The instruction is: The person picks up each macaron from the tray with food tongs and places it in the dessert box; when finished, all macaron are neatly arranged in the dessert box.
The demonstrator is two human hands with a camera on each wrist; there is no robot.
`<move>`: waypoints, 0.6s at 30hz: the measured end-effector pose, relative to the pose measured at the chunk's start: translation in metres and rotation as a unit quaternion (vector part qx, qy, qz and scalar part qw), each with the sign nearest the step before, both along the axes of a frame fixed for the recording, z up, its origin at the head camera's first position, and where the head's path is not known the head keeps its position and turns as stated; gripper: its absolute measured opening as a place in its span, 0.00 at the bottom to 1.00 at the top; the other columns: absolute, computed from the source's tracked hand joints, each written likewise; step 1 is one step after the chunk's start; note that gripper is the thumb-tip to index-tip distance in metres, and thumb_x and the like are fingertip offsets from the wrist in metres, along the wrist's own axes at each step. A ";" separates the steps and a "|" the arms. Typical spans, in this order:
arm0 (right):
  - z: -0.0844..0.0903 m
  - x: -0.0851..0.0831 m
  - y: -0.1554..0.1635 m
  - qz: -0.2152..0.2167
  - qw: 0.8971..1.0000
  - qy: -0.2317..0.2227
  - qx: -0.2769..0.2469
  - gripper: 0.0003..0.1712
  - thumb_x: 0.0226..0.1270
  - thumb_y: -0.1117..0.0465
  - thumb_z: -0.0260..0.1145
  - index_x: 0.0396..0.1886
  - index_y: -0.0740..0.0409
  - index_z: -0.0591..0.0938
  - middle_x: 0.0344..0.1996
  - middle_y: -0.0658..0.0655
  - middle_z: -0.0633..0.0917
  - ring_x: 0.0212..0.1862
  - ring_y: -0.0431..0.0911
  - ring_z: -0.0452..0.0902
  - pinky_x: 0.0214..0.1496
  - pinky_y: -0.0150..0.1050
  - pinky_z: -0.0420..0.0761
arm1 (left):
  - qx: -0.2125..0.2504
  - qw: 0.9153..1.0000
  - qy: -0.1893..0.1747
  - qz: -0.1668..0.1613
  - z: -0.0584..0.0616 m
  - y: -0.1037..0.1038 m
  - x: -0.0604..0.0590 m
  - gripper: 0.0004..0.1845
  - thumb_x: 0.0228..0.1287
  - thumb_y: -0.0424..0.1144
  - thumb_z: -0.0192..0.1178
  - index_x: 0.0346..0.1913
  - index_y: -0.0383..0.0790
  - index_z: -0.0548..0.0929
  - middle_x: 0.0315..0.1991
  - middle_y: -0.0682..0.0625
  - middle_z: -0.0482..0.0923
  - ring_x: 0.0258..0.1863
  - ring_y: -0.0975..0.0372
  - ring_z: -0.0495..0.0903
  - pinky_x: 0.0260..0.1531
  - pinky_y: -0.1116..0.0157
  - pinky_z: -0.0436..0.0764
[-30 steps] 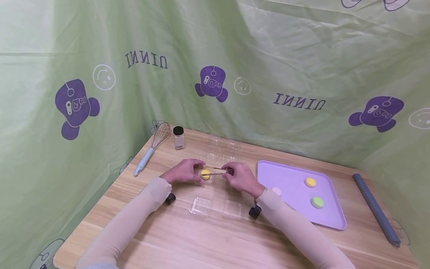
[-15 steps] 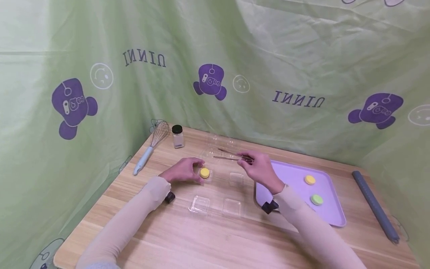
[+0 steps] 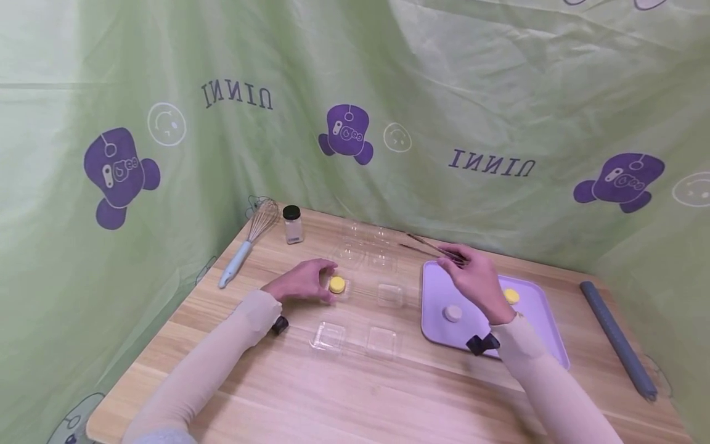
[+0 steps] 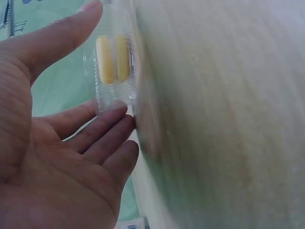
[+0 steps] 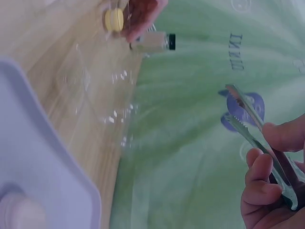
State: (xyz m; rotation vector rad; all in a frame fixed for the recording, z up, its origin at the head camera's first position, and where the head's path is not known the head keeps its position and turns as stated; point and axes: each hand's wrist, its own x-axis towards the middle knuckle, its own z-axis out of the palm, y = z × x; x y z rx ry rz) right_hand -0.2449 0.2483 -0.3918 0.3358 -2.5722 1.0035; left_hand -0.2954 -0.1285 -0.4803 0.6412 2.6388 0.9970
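My left hand (image 3: 304, 280) holds a small clear plastic box (image 4: 114, 98) between thumb and fingertips, low on the table. Inside the box is a yellow macaron (image 3: 337, 285), seen edge-on in the left wrist view. Over the lilac tray (image 3: 435, 327), my right hand (image 3: 474, 277) grips metal tongs (image 5: 257, 133). Their serrated tips stand apart with nothing between them. On the tray lie a pale pink macaron (image 3: 453, 313) and a second yellow macaron (image 3: 511, 296), partly hidden by the right hand. The green macaron is out of sight behind the right arm.
Clear plastic boxes (image 3: 328, 337) stand on the near and middle table, with clear lids or trays (image 3: 366, 246) behind. A whisk (image 3: 244, 250) and a black-capped jar (image 3: 293, 225) are at back left. A grey-blue roll (image 3: 618, 339) lies right of the tray.
The tongs have let go of the yellow macaron, leaving it in the box. My right hand has swung up and right over the tray with them. The left hand has stayed put.
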 end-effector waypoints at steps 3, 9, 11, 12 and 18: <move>0.000 0.002 0.018 -0.028 1.000 0.003 -0.008 0.17 0.67 0.58 0.71 0.53 0.59 0.87 0.44 0.63 0.91 0.39 0.32 0.82 0.37 0.15 0.76 | -0.009 1.000 0.008 0.001 0.003 0.001 0.001 0.54 0.42 0.46 0.82 0.74 0.35 0.67 0.71 0.39 0.72 0.73 0.47 0.69 0.78 0.49 0.65; 0.002 0.009 0.051 -0.067 0.997 0.019 -0.030 0.17 0.67 0.58 0.70 0.52 0.61 0.87 0.41 0.65 0.91 0.33 0.17 0.74 0.32 0.15 0.77 | 0.005 0.999 0.035 0.004 0.017 0.008 0.000 0.52 0.43 0.45 0.82 0.73 0.36 0.68 0.72 0.38 0.71 0.72 0.45 0.70 0.76 0.47 0.68; 0.001 0.012 0.061 -0.085 0.996 0.027 -0.030 0.17 0.67 0.57 0.71 0.51 0.61 0.88 0.41 0.65 0.91 0.31 0.16 0.74 0.31 0.15 0.76 | 0.004 0.999 0.046 0.002 0.023 0.014 -0.002 0.50 0.44 0.46 0.81 0.72 0.36 0.70 0.72 0.40 0.72 0.72 0.45 0.70 0.76 0.47 0.68; 0.001 0.013 0.066 -0.095 0.995 0.029 -0.031 0.17 0.67 0.57 0.71 0.51 0.62 0.88 0.41 0.66 0.91 0.31 0.16 0.74 0.31 0.14 0.76 | 0.001 0.999 0.053 -0.003 0.026 0.018 -0.002 0.50 0.45 0.46 0.81 0.72 0.37 0.70 0.72 0.40 0.72 0.73 0.46 0.70 0.77 0.48 0.67; -0.003 0.017 0.094 -0.157 0.985 0.005 -0.068 0.18 0.66 0.55 0.72 0.50 0.60 0.88 0.31 0.38 0.89 0.29 0.17 0.75 0.30 0.14 0.77 | -0.035 0.996 0.076 -0.042 0.043 0.048 -0.003 0.48 0.48 0.49 0.80 0.72 0.36 0.71 0.73 0.42 0.72 0.75 0.47 0.67 0.79 0.49 0.63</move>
